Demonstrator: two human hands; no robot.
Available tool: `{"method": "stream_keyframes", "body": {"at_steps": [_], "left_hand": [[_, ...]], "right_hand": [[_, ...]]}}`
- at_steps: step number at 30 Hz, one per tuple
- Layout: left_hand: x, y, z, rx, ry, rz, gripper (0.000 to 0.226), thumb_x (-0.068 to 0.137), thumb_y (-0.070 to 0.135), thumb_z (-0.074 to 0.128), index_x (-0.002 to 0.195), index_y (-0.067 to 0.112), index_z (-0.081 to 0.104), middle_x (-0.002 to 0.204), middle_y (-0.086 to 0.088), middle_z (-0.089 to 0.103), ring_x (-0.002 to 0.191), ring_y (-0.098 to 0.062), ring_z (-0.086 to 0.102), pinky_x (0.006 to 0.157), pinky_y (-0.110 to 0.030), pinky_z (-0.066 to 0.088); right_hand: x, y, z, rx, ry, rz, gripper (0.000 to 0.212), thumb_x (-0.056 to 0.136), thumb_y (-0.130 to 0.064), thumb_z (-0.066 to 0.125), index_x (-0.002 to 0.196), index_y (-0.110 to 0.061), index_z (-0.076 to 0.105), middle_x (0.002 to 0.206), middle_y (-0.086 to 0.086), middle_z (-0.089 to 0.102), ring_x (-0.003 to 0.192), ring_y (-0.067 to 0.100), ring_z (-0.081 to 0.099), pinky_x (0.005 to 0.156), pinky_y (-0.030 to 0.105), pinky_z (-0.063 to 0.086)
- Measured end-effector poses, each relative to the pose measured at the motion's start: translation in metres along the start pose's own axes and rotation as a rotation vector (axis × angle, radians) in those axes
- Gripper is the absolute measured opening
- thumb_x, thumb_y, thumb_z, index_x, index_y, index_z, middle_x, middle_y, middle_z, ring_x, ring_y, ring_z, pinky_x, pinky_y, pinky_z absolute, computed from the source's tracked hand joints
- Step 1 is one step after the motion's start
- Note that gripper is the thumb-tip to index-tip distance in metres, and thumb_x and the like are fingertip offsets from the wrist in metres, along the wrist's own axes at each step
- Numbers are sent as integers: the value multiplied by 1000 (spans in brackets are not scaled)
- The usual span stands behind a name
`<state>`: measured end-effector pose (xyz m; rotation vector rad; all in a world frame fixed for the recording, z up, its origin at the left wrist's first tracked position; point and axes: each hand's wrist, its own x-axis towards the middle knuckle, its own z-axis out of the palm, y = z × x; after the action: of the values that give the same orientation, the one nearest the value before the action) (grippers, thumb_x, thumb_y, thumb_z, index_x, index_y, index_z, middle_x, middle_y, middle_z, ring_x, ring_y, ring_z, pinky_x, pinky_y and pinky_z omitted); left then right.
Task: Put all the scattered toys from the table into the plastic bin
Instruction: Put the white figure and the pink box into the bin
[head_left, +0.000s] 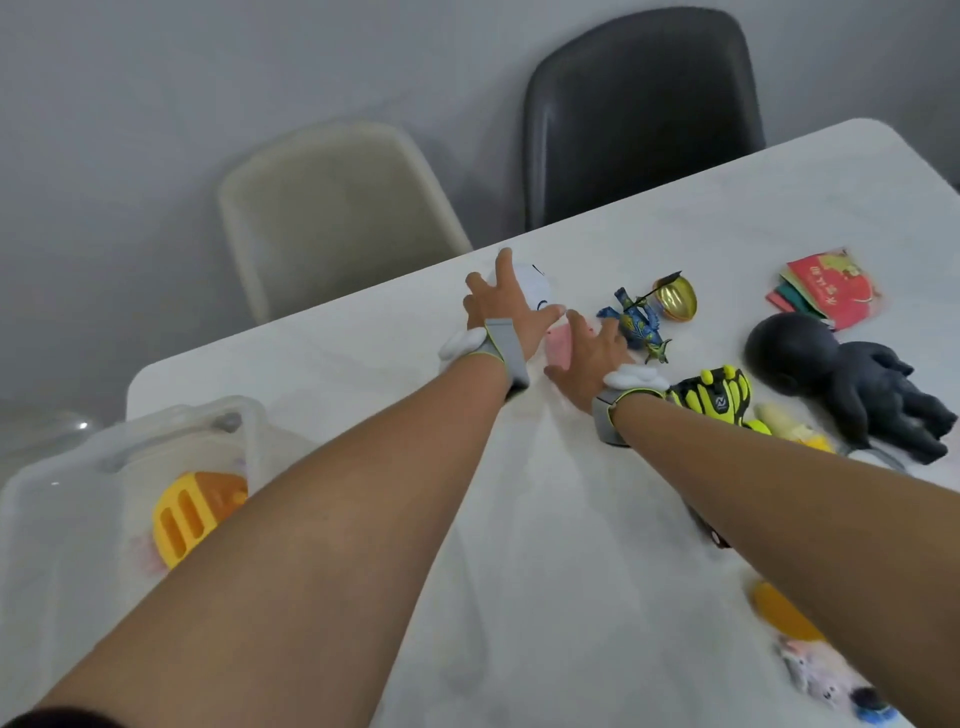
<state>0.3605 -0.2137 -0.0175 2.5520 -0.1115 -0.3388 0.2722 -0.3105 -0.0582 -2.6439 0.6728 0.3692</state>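
You had two hands out, the left hand (501, 306) and the right hand (592, 353), over one table (545, 519). Two chairs stood at twelve o'clock: one white chair (332, 208), one black chair (644, 114). One plastic bin (62, 519) at eight o'clock held one yellow toy (187, 514).

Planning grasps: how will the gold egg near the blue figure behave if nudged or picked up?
The gold egg looks smooth and glossy, so probably slippery to pinch. Its rounded shape with no flat base suggests it may roll if nudged, perhaps into the blue figure beside it. It looks like a hollow shell, so likely light.
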Motion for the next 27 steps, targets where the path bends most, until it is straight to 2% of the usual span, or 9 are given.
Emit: {"method": "stream_keyframes", "body": {"at_steps": [3,6,8,10,14,18,23,27], "left_hand": [[15,4,8,52,-75,-15,108,67,61,78,152,38,13,137,-15,32,120,-41,43,97,-46,41],[25,-1,13,102,-149,-45,110,70,54,80,153,36,11,135,-18,33,121,-43,43,103,-46,38],[29,-2,10,76,-160,-67,110,69,50,81,152,38,10,132,-18,34,116,-43,48,103,-45,41],[26,-3,4,66,-165,-57,114,67,50,82,152,38,7,129,-17,35,106,-43,55,97,-44,46],[7,-10,-12,-39,-124,-59,123,62,54,81,149,46,-6,127,-15,35,93,-38,53,87,-40,45],[-25,-15,-34,-194,-83,-65,123,54,58,82,144,50,-1,116,-7,34,88,-35,51,77,-36,41],[-70,-16,-79,-306,23,-35,119,48,65,80,138,56,2,111,-3,34,86,-31,54,80,-39,51],[-112,-21,-130,-377,93,-16,120,46,67,79,141,54,6,112,-2,35,85,-29,53,75,-33,42]], "right_hand": [[8,1,2,-28,-90,23,87,83,-50,66,150,-34,12,139,19,29,121,43,47,94,49,46],[9,2,5,-34,-131,51,86,87,-41,63,152,-37,6,140,18,26,122,42,43,93,51,44],[6,4,7,-5,-149,72,86,87,-36,62,152,-37,6,140,18,26,122,42,41,94,51,43],[-4,8,8,41,-108,87,83,85,-37,62,151,-36,10,136,18,30,119,41,42,93,49,44],[-26,11,5,137,21,20,81,81,-45,60,147,-38,14,125,15,36,109,38,46,80,42,45],[-52,2,-12,216,103,40,82,77,-47,62,144,-39,17,123,13,36,108,38,48,75,39,41],[-103,-22,-29,304,204,23,83,73,-49,63,142,-40,20,117,9,35,103,36,50,73,36,43],[-147,-55,-44,355,253,-6,83,70,-48,62,142,-41,20,113,6,34,100,35,50,74,37,46]]}}
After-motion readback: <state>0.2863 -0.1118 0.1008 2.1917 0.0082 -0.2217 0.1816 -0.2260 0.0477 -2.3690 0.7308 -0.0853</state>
